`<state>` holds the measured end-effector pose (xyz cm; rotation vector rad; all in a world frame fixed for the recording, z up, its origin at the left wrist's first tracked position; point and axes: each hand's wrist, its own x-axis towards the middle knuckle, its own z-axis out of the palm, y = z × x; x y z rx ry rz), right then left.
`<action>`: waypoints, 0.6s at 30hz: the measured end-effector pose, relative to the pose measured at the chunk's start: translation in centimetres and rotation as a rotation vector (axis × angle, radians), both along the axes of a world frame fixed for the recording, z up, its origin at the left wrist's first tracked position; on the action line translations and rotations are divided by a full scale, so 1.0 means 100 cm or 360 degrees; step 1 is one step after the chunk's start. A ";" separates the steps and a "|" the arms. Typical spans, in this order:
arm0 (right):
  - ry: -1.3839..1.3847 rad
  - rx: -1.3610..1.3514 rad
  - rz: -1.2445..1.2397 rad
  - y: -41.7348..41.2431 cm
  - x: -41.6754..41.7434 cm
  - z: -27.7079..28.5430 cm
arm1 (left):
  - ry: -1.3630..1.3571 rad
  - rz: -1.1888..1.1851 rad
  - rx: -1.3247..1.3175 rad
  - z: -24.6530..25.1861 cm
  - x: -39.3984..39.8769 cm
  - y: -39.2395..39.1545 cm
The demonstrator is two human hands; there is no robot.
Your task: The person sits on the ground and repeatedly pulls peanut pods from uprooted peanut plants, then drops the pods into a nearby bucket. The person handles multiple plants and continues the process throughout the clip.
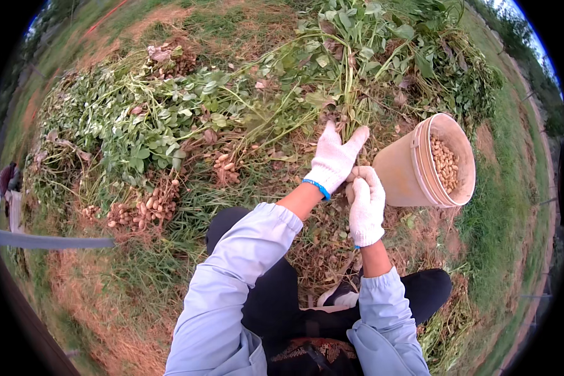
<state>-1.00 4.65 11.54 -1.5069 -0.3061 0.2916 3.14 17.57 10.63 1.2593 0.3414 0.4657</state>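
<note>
My left hand [334, 152], in a white knitted glove with a blue cuff, is around the stem base of an uprooted peanut plant [349, 84]. Its leafy top points away from me. Just below, my right hand [369, 207], also gloved, has its fingers curled at the plant's root end. Whether a pod is between those fingers is hidden. To the right of my hands, a dirty white plastic bucket [399, 162] leans towards the right, with shelled-looking but whole peanut pods [444, 164] inside.
Piled peanut plants [141, 113] spread across the left and far side. Clusters of pods [145, 207] hang from their roots at left. A grey strap [51, 238] crosses the left edge. Another person [8, 188] is at the far left. Dry leaf litter [324, 244] lies between my legs.
</note>
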 end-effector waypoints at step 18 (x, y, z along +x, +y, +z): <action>-0.1420 -0.1243 0.0330 -0.059 0.024 0.067 | 0.0119 -0.0062 -0.0211 0.026 -0.011 -0.013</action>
